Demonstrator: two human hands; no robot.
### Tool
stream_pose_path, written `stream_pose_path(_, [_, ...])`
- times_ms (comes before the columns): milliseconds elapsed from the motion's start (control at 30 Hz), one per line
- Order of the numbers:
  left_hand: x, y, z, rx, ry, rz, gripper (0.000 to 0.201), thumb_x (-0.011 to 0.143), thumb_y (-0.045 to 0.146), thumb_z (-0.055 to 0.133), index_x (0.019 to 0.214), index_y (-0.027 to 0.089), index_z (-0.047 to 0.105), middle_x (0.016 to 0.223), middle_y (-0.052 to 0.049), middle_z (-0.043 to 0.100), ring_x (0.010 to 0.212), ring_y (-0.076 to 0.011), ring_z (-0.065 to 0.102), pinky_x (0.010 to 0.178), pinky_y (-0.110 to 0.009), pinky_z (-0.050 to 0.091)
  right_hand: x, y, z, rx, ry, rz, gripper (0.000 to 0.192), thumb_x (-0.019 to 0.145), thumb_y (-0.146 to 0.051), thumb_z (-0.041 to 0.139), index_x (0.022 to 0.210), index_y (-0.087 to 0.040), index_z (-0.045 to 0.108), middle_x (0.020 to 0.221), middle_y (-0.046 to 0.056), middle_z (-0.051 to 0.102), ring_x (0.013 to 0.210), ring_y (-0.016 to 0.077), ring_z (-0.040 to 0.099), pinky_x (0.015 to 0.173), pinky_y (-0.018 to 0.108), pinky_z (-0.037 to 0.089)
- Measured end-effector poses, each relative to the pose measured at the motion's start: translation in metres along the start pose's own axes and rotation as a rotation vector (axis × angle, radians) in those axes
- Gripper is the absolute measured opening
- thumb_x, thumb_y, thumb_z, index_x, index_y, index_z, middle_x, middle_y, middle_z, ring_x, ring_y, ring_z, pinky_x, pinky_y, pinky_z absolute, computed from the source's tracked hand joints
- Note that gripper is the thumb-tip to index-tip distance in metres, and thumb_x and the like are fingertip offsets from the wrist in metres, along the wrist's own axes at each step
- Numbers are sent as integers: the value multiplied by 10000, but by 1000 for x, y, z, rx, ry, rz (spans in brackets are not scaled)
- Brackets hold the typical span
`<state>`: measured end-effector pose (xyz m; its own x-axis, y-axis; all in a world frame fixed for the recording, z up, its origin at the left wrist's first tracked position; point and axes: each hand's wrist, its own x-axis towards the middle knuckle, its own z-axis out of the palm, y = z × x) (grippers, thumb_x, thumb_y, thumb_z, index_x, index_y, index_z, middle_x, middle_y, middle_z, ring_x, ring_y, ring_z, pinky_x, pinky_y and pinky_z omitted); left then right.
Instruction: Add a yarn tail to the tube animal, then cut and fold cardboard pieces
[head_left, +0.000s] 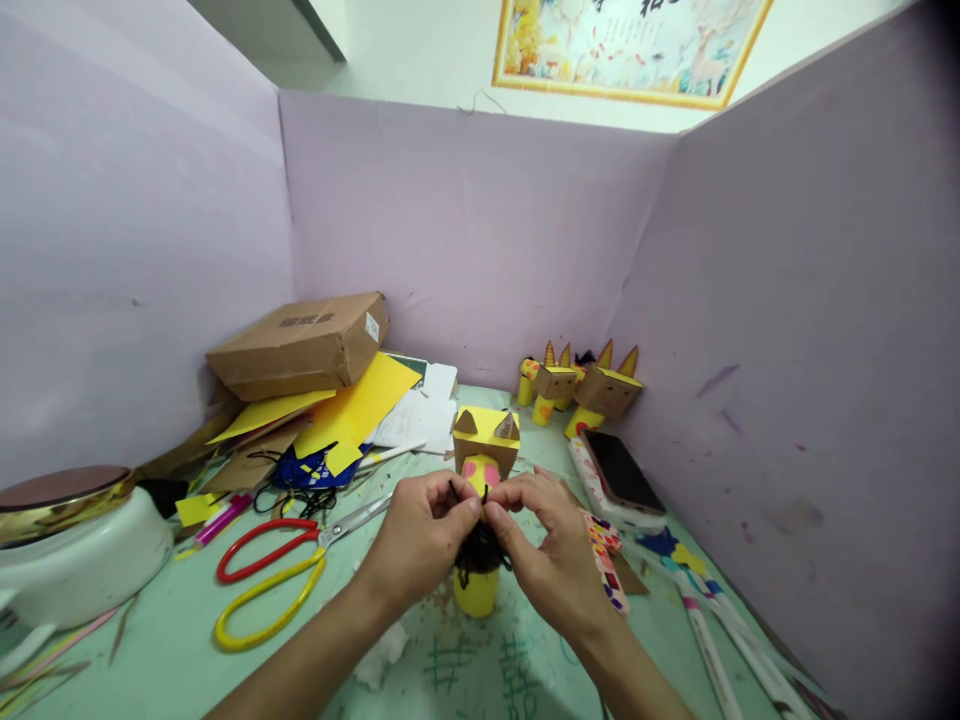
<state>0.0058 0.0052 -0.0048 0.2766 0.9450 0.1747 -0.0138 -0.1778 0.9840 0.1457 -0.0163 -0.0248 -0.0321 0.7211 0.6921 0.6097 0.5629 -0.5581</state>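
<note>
In the middle of the table stands a cardboard animal figure (475, 594) with a yellow body, pink spots and a boxy head (486, 440) with two brown pointed ears. Dark strands of black yarn (480, 550) hang over the end of it nearest me. My left hand (431, 525) is closed, thumb and forefinger pinching the yarn over the figure's back. From the other side my right hand (541, 520) pinches it too, its fingertips close to the left ones. Short yarn ends stick up between them. The fingers hide part of the body.
Red-and-yellow-handled scissors (300, 570) lie open at left, near a white lidded pot (82, 545). Behind them are yellow paper sheets (367, 400) and a cardboard box (300, 345). Finished-looking cardboard animals (607, 390), a phone (624, 468) and markers (709, 640) sit at right.
</note>
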Motion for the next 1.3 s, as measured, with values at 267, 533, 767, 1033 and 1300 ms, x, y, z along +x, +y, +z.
stream_pose_path(267, [0, -1, 0, 36, -29, 21, 107, 669, 212, 574, 602, 130, 559, 554, 22, 507, 532, -85, 430, 503, -196, 361, 0, 1, 2, -34, 29, 27, 130, 759, -164, 537, 642, -211, 505, 646, -34, 581, 655, 147, 550, 977, 453, 254])
stream_pose_path(533, [-2, 3, 0, 147, 6, 47, 136, 659, 234, 576, 590, 118, 597, 550, -4, 551, 526, -97, 452, 503, -209, 384, 0, 1, 2, -35, 13, 11, 141, 765, -162, 534, 639, -211, 495, 622, -48, 534, 632, 134, 523, 989, 458, 250])
stream_pose_path(767, [-2, 3, -1, 155, -23, 54, 106, 651, 196, 537, 563, 139, 548, 538, 11, 523, 519, -92, 446, 490, -199, 374, 1, 2, -1, -32, -58, -22, 131, 777, -156, 527, 666, -222, 502, 634, -60, 531, 623, 124, 515, 1021, 462, 220])
stream_pose_path(1033, [0, -2, -1, 109, 24, 63, 86, 627, 198, 539, 561, 142, 537, 519, 28, 485, 503, -88, 415, 474, -200, 347, 0, 2, 2, -16, -17, 46, 127, 738, -153, 506, 639, -214, 455, 628, -52, 504, 640, 131, 501, 1004, 449, 251])
stream_pose_path(1300, [1, 1, -2, 85, 59, 17, 102, 608, 226, 564, 553, 142, 551, 526, 20, 508, 527, -101, 442, 513, -214, 370, 1, 0, -1, 39, -3, 81, 113, 707, -163, 458, 609, -210, 429, 602, -41, 478, 617, 146, 471, 933, 473, 299])
